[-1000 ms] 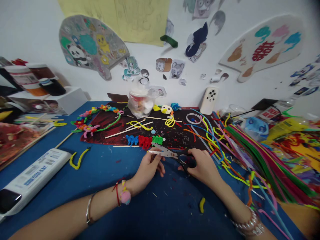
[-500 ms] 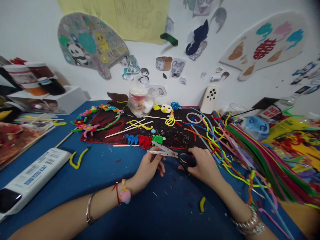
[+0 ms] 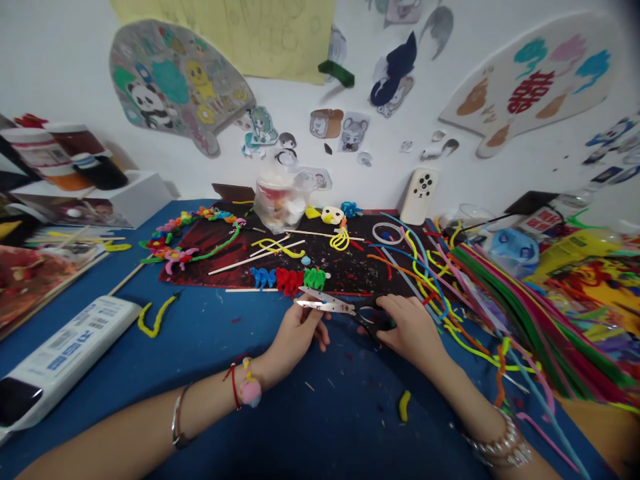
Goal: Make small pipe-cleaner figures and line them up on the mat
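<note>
My right hand [image 3: 411,330] grips a pair of scissors [image 3: 336,305] by the black handles. Their patterned metal blades point left and stand slightly apart. My left hand [image 3: 299,333] is closed in a pinch at the blade tips; whatever lies between its fingers is too small and hidden to make out. Just beyond the blades is a row of fuzzy curled pipe cleaner pieces: blue [image 3: 263,279], red [image 3: 290,282] and green [image 3: 315,278]. A short yellow fuzzy piece [image 3: 404,405] lies on the blue tabletop [image 3: 340,427] below my right hand.
Loose pipe cleaners [image 3: 450,327] and a thick bundle of them [image 3: 520,313] spread over the right side. At left lie a white box-like device [image 3: 70,360] and a yellow curved piece [image 3: 150,323]. Behind are wooden sticks [image 3: 255,259], a flower garland [image 3: 175,252] and a phone [image 3: 419,197].
The scissor blades have drawn a little closer together at the tips. Both hands stay in almost the same place, and the whole view has shifted very slightly.
</note>
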Tool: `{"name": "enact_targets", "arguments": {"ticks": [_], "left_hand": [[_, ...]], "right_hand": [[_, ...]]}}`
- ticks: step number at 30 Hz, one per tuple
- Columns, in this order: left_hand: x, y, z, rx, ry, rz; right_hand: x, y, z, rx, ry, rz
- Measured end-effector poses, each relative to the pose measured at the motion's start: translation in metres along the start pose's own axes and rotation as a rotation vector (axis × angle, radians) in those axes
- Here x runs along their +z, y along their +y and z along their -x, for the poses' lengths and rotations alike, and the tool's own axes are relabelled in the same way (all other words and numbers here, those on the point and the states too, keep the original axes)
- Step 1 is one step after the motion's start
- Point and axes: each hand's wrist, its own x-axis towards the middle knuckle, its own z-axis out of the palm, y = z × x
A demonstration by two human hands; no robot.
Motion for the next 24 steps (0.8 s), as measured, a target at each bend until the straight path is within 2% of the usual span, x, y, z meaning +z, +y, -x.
{"name": "enact_targets", "arguments": {"ticks": [10,15,24], "left_hand": [[0.001,0.003,0.001,0.008,0.013,-0.028],[0.001,0.001,0.0,0.027,-0.012,-0.002],[-0.001,0.002,0.001,-0.024,0.003,-0.053]], "right_hand": [[-0.001,0.0,0.008,0.058,0.084,0.089],[-0.001,0.0,0.005,0.229,0.102,0.105],[0.008,0.01,0.002,0.336,0.218,0.196]]}}
